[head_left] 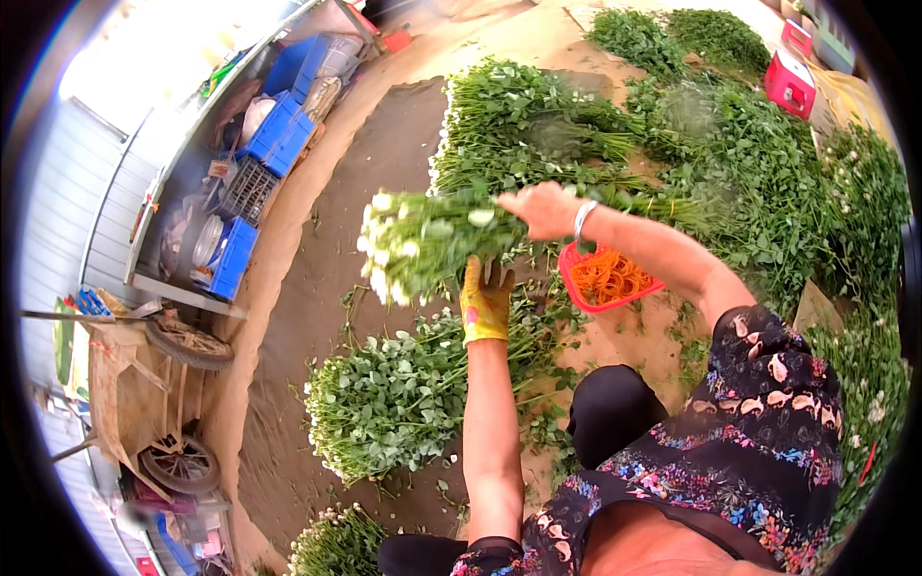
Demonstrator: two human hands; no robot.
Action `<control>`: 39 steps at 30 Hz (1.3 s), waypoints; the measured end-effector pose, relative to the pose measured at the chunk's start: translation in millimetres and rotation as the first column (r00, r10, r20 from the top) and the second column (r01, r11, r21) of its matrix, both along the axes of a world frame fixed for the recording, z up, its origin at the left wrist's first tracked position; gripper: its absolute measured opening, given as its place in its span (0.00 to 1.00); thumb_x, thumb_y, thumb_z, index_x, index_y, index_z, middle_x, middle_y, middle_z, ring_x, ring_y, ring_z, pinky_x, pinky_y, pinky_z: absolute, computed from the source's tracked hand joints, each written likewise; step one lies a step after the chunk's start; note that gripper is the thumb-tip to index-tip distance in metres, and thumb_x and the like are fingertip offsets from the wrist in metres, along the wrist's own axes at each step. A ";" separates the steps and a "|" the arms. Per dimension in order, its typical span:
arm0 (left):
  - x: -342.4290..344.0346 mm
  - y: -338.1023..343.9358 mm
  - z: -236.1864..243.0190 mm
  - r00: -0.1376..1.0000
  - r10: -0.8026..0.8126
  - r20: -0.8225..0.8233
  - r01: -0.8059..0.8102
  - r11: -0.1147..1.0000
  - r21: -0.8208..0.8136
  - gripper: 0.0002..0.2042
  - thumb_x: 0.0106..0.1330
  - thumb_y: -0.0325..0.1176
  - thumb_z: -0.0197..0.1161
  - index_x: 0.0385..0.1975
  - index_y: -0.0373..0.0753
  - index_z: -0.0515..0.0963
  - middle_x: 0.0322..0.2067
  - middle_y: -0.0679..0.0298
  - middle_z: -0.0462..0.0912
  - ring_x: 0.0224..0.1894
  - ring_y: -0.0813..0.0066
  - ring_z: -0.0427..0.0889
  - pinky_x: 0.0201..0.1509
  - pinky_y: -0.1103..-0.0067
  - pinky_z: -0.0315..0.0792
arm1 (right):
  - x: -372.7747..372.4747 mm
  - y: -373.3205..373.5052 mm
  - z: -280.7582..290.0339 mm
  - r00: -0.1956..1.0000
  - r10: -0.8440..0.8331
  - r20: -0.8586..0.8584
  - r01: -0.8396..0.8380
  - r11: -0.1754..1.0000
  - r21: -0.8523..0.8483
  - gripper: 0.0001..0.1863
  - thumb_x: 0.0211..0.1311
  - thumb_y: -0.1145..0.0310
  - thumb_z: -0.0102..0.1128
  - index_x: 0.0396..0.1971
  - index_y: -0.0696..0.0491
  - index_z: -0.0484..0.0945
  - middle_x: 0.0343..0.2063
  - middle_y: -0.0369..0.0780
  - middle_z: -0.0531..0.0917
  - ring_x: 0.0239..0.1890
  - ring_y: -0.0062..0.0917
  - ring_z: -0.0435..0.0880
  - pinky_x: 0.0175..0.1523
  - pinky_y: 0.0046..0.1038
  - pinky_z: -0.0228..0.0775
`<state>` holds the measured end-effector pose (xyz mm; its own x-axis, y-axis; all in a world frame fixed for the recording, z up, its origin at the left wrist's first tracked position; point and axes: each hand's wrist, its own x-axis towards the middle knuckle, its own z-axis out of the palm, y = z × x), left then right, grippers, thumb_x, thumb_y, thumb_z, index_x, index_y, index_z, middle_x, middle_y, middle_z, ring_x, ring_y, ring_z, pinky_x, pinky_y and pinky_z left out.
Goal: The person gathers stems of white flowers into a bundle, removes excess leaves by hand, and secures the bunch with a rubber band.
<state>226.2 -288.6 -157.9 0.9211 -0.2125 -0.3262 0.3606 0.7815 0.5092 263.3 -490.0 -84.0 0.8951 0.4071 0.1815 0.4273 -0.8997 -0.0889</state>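
Note:
A bunch of white flowers on leafy green stems lies across the middle, blooms to the left. My bare right hand is closed round its stems from above. Just below the bunch, my left hand, in a yellow glove, has its fingers spread at the leaves; whether they touch is hard to tell. Under my right forearm, a red plastic basket holds orange rubber bands. Similar flowers lie in a far pile and a near pile, blooms facing left.
Loose leafy stems cover the ground on the right, with a pink box beyond them. Along the left wall stand a shelf with blue crates and a wheeled cart. Dark sheeting covers the ground beside the piles.

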 end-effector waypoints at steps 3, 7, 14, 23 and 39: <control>-12.7 14.0 6.4 0.997 0.055 0.060 -0.061 0.994 0.091 0.41 0.54 0.34 0.69 0.65 0.46 0.51 0.58 0.59 0.66 0.63 0.53 0.60 0.61 0.56 0.61 | 57.5 -37.4 22.3 0.984 -0.169 -0.049 0.163 0.981 -0.105 0.24 0.47 0.70 0.57 0.49 0.53 0.67 0.25 0.45 0.80 0.29 0.36 0.83 0.30 0.35 0.76; -38.7 54.7 -0.2 0.985 0.162 0.052 -0.164 0.985 0.054 0.37 0.56 0.25 0.65 0.65 0.44 0.51 0.57 0.59 0.65 0.57 0.56 0.69 0.59 0.62 0.66 | 140.2 -90.6 43.5 0.933 -0.359 -0.012 0.356 0.929 -0.100 0.34 0.44 0.67 0.66 0.54 0.52 0.61 0.36 0.48 0.78 0.41 0.39 0.78 0.46 0.49 0.68; -148.4 176.1 -44.2 0.735 0.678 0.017 -0.667 0.717 0.200 0.28 0.59 0.26 0.62 0.60 0.39 0.59 0.50 0.55 0.73 0.46 0.64 0.77 0.52 0.67 0.71 | 168.3 -5.2 -33.7 0.966 -0.254 0.055 0.255 0.967 -0.004 0.17 0.49 0.61 0.61 0.38 0.54 0.74 0.39 0.46 0.78 0.48 0.41 0.75 0.50 0.45 0.67; -219.1 282.0 -98.0 0.054 0.991 -0.121 -0.953 0.087 0.291 0.15 0.64 0.23 0.51 0.51 0.41 0.65 0.47 0.57 0.75 0.39 0.61 0.79 0.43 0.70 0.76 | 16.9 200.6 -82.2 0.842 0.518 -0.153 -0.484 0.849 0.212 0.10 0.54 0.66 0.54 0.34 0.54 0.77 0.31 0.46 0.81 0.36 0.40 0.80 0.43 0.37 0.73; -238.0 311.2 -166.0 0.205 0.877 -0.435 -0.977 0.209 -0.039 0.17 0.60 0.24 0.56 0.50 0.37 0.66 0.37 0.60 0.77 0.36 0.68 0.80 0.40 0.75 0.78 | -101.2 430.4 -163.0 0.918 0.345 -0.195 -0.256 0.892 0.373 0.17 0.47 0.64 0.63 0.35 0.57 0.77 0.39 0.45 0.78 0.41 0.39 0.77 0.48 0.33 0.68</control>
